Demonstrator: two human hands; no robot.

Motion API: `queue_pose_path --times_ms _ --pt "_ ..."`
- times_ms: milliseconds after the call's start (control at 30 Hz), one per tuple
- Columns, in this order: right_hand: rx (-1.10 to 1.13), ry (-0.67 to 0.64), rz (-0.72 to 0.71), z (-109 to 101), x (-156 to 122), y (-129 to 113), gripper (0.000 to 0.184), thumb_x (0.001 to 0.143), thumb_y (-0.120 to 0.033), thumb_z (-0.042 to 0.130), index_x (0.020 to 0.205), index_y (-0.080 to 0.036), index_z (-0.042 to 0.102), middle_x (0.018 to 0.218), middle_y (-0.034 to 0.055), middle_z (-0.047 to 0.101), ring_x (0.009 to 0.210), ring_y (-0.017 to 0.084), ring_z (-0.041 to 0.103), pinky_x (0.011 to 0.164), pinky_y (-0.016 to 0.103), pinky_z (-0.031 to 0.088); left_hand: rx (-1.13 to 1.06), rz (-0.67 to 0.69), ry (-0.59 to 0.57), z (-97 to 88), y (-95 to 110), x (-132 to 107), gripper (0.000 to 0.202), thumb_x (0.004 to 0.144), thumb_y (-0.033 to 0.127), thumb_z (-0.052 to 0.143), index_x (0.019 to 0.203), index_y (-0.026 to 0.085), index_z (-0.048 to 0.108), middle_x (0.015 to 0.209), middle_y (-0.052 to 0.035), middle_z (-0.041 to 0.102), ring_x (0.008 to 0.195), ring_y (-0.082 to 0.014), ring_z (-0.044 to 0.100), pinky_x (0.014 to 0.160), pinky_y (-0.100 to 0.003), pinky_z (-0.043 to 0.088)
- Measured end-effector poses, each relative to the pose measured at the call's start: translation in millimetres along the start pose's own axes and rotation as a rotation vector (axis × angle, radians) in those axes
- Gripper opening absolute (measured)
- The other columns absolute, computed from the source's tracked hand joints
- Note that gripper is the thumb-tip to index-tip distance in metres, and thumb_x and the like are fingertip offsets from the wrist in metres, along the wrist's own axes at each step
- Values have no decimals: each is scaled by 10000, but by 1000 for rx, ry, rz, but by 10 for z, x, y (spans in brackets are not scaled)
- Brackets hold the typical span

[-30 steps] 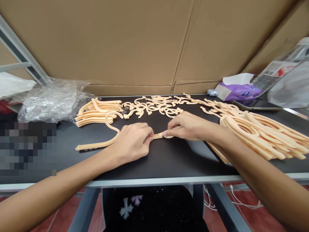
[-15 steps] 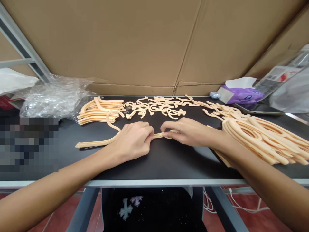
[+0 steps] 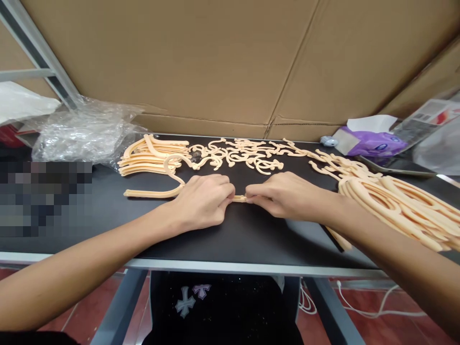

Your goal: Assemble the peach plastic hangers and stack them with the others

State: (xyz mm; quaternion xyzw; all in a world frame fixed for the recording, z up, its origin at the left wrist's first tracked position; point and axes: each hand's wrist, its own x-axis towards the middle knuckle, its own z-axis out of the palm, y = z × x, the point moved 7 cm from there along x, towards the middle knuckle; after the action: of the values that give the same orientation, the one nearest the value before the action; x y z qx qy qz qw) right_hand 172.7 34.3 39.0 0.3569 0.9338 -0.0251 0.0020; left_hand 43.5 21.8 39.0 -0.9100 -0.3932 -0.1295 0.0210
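Note:
A beige plastic clothes hanger (image 3: 154,193) is held low over the black tabletop, its hook-like curved part (image 3: 168,168) pointing toward the back. My left hand (image 3: 206,201) is closed around its middle, covering much of it. My right hand (image 3: 271,195) pinches the hanger's right end, thumb and forefinger pressed together. A short stretch of the beige strip (image 3: 239,198) shows between my two hands. Whether a separate small piece sits in my right fingertips is hidden.
Beige hanger arms (image 3: 153,155) are stacked at the back left, loose hooks (image 3: 247,151) lie along the back, and hanger parts (image 3: 395,206) pile up at right. Clear plastic wrap (image 3: 86,134) lies left. A purple tissue pack (image 3: 377,143) stands at back right, before the cardboard wall (image 3: 201,62).
My right fingers have closed in on the hanger's right end. The hanger's left arm is now closer to level, and the camera view has shifted slightly.

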Motion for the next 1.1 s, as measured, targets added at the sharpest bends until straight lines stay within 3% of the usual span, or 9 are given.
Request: queue_pose_path --times_ms 167,367,533,700,900,1000,1100 --pt "-113 -31 9 -34 5 -57 292 988 -281 384 825 -216 616 583 -8 476 523 123 278 568 308 148 -13 7 19 -1 -18 0 174 918 168 507 857 180 669 882 -39 677 811 -207 645 627 -311 409" --pt "-181 -25 107 -50 -49 -66 330 1038 -354 375 901 -210 638 732 37 663 561 131 427 572 296 145 -45 11 16 -4 -9 -3 144 932 161 505 870 172 634 891 -45 650 827 -207 634 701 -328 490" --pt "-206 -31 145 -110 -127 10 347 1048 -368 381 925 -210 664 818 55 697 634 148 527 579 298 156 -33 60 32 14 66 -18 192 987 181 459 960 150 647 939 -74 642 879 -225 633 750 -360 539" --pt "-196 -5 224 -198 -179 273 323 1028 -346 426 923 -192 689 941 84 703 778 181 600 633 294 275 -7 142 103 7 114 -42 252 968 152 482 1150 132 655 1033 -102 659 951 -251 631 813 -402 567" --pt "-208 21 281 -334 -229 659 369 1011 -334 403 1015 -183 740 1064 128 700 953 247 638 793 340 400 6 228 95 40 158 -46 298 1011 186 433 1137 103 689 1203 -157 646 1111 -286 603 950 -459 557" --pt "-224 35 435 -483 -325 1019 367 984 -349 430 1100 -189 739 1127 126 716 985 259 656 808 346 424 -16 240 59 63 178 -52 355 1041 328 445 1167 99 685 1274 -171 631 1196 -303 581 1010 -479 539" --pt "-305 -70 703 -536 -475 1458 360 945 -345 467 1094 -185 753 1103 138 742 940 281 674 748 354 425 -51 245 25 78 197 -61 425 1051 393 426 1275 102 640 1353 -171 601 1248 -296 562 1043 -473 528"
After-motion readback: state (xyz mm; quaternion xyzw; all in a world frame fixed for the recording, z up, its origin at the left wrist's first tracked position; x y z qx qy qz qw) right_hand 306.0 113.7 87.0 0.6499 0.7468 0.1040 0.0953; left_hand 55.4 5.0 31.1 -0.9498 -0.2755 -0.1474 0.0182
